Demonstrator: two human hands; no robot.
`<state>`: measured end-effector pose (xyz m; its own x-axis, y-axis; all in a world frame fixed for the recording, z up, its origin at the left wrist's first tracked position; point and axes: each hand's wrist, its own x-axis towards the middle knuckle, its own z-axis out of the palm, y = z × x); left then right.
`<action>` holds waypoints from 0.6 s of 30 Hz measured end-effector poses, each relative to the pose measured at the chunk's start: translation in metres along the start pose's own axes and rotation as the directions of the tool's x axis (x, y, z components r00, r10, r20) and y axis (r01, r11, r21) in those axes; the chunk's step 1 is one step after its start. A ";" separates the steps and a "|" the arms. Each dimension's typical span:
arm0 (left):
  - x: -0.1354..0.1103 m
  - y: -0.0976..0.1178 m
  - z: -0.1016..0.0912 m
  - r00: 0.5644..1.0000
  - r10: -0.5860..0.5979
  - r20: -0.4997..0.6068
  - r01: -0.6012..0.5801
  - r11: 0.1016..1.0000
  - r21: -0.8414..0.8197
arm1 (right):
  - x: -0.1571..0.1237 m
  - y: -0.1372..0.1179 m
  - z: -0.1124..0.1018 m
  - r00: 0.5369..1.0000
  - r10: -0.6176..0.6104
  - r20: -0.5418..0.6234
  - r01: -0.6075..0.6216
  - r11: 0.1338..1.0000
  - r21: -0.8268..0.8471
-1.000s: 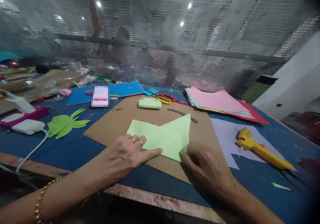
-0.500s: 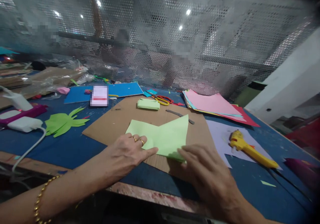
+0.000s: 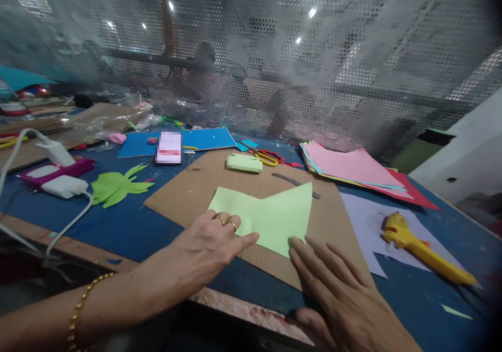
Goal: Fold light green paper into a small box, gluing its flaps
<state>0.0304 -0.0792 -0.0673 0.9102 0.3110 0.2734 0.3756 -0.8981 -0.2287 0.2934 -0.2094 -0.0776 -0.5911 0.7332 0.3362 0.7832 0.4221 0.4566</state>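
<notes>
A light green sheet of paper (image 3: 270, 218), with a dip in its far edge, lies on brown cardboard (image 3: 184, 195). My left hand (image 3: 207, 242), with rings and a gold bracelet on that arm, presses the left part of the paper down, fingers bent and thumb stretched along its near edge. The fingertips are partly hidden. My right hand (image 3: 333, 284) rests flat with fingers extended, its fingertips touching the paper's near right corner. Beyond the paper are a folded light green paper piece (image 3: 244, 163) and a thin grey metal strip (image 3: 292, 183).
Scissors (image 3: 269, 157) lie behind the cardboard, beside a stack of coloured paper (image 3: 345, 163). A yellow glue gun (image 3: 427, 252) lies on lilac paper (image 3: 356, 226) at right. Green paper leaves (image 3: 117, 185), a phone (image 3: 169, 148) and a purple power strip (image 3: 55, 172) with white cables occupy the left.
My right hand has come down flat at the paper's right corner, its fingers now straighter. My left hand keeps its place on the paper. The whole view has shifted slightly.
</notes>
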 end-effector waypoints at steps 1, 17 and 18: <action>0.000 0.000 0.000 1.000 -0.001 0.004 0.001 1.000 -0.003 | -0.006 0.003 -0.001 1.000 0.006 -0.007 -0.006 1.000 -0.015; -0.003 0.005 -0.001 0.999 -0.041 -0.004 0.041 0.999 0.002 | 0.052 -0.023 -0.001 0.993 0.107 0.045 -0.116 0.907 0.404; -0.005 0.005 -0.001 0.999 -0.051 0.003 0.050 0.998 0.027 | 0.051 -0.023 0.000 0.993 0.106 0.043 -0.114 0.908 0.404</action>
<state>0.0275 -0.0854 -0.0694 0.8906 0.3571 0.2814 0.4257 -0.8725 -0.2399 0.2456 -0.1816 -0.0711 -0.4961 0.7961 0.3467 0.8563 0.5147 0.0435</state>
